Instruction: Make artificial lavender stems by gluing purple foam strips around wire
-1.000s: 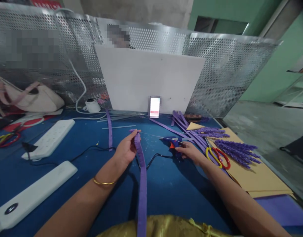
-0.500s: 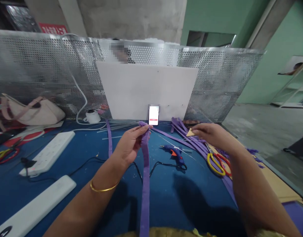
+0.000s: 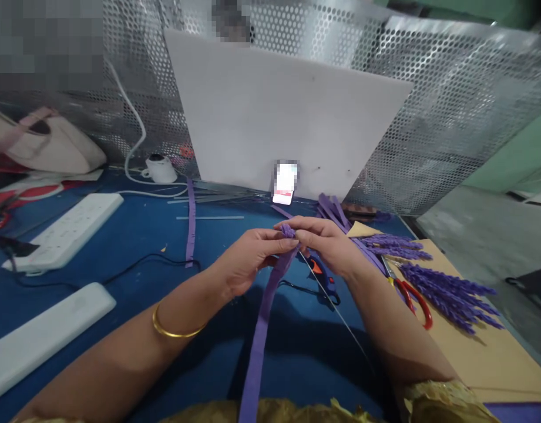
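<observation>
A long purple crepe paper strip hangs from my fingers down to the table's front edge, its upper end bunched into a small curled tip. My left hand pinches the strip just below that tip, thumb on top. From the other side my right hand presses thumb and fingers against the same bunched end. A thin wire runs from between the hands down to the right. Behind my right hand lies a blue glue gun, partly hidden.
Right: scissors, purple flower sprigs on tan paper and more purple strips. Left: white power strips, a black cord and another purple strip. A lit phone leans on the white board.
My right hand has come from the tan paper and strips on the right to the bunched strip end, joining my left hand. The view has tilted down.
</observation>
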